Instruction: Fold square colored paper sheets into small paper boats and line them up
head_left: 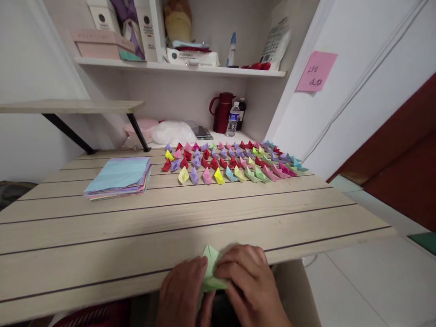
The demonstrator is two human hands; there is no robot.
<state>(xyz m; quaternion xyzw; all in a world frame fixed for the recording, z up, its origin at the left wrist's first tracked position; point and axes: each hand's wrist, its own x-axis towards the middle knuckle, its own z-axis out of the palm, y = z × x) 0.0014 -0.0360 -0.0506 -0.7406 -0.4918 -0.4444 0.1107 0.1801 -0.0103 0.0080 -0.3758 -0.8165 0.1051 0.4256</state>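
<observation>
Pale plank desk, set into a white alcove: at its near edge, the fingers of the left hand and those of the right hand close narrowly on a partly folded green paper piece, pinching it from both sides, with its point sticking up between the two hands. Farther back on the left lies a stack of pastel paper squares. To its right, rows of small folded paper figures in red, purple, pink, yellow, green and blue stand on the desk. Behind them, near the back wall, are a dark red jug and a water bottle. A pink note is stuck to the wall at right.
</observation>
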